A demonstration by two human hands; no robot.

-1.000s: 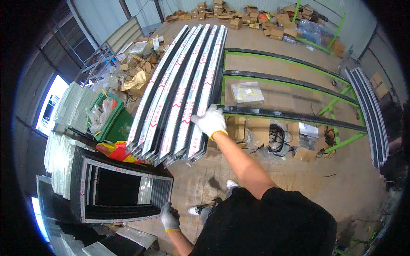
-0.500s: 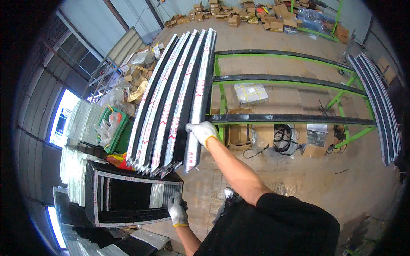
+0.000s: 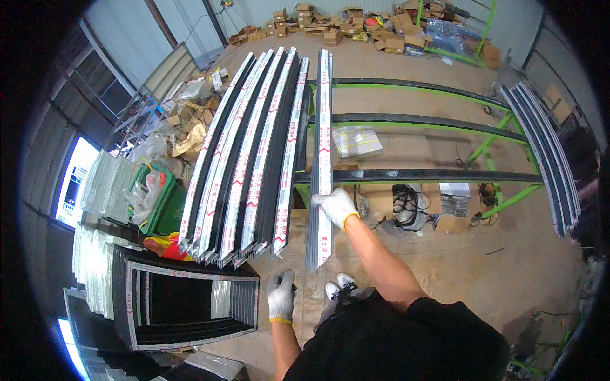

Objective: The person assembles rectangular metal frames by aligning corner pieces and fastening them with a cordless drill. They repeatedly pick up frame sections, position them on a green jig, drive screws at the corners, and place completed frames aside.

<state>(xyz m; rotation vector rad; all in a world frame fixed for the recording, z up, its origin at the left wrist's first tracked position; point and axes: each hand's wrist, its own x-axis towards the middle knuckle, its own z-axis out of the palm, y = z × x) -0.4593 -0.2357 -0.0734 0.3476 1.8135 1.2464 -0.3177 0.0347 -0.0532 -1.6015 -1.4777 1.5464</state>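
My right hand [image 3: 335,206], in a white glove with a yellow cuff, is closed on the near part of a long profile [image 3: 325,127] with white printed film and dark sides. That profile lies over the green rack, apart from the row of similar film-covered profiles [image 3: 254,159] to its left; their near ends are cut at a slant. My gloved left hand [image 3: 280,295] hangs in the air just right of a stack of dark rectangular frames [image 3: 257,311]. Its fingers are bent slightly, the thumb is apart, and I see nothing in it.
The green rack [image 3: 445,176] has three dark-padded bars, with more profiles [image 3: 543,155] at its right end. Cartons and a black cable coil [image 3: 410,206] lie beneath. Left are a green bin [image 3: 166,203] and wrapped panels [image 3: 95,267]. Cardboard boxes [image 3: 330,35] line the far wall.
My right hand has shifted the profile rightward, opening a gap from the row. My left hand has moved off the edge of the dark frames. The whole view has shifted slightly.
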